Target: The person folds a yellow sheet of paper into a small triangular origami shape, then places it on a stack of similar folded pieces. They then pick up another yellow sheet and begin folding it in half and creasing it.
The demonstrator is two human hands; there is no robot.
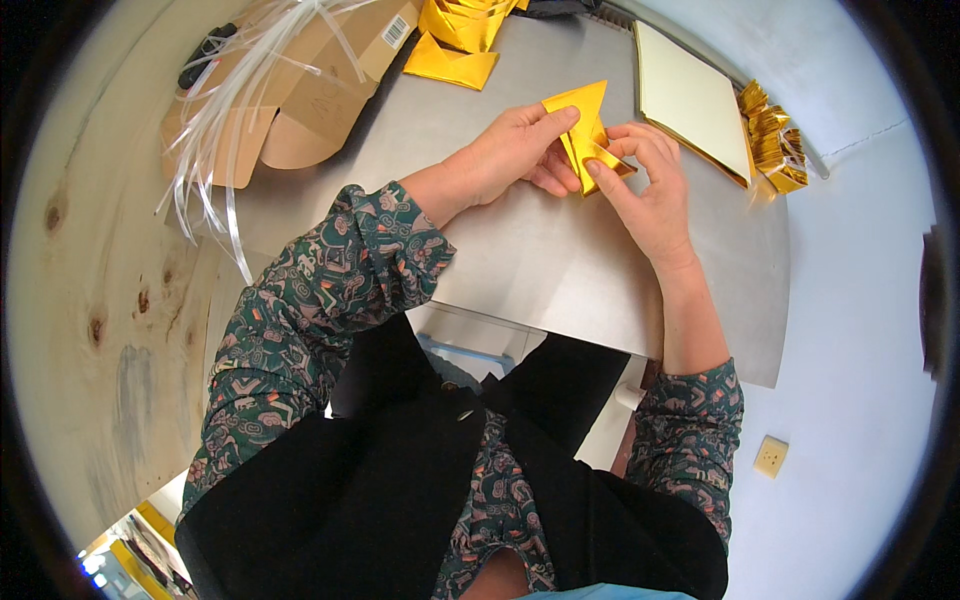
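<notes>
Above the metal tabletop (520,270), a folded piece of shiny gold paper (584,105) is held between both hands. My left hand (520,150) grips its left side, thumb on top and fingers beneath. At the lower right part of the paper, my right hand (648,180) pinches a folded flap with thumb and fingertips. The piece has a pointed top and several creased layers; its underside is hidden. Beyond my left hand, more folded gold pieces (450,66) lie in an overlapping pile at the back of the table.
A cardboard box (325,100) with white ribbon strips (225,130) hanging over it stands at the left. Toward the back right lies a stack of pale sheets (690,95) with a gold edge. Beside it, a row of folded gold pieces (775,140) leans near the white wall (860,280).
</notes>
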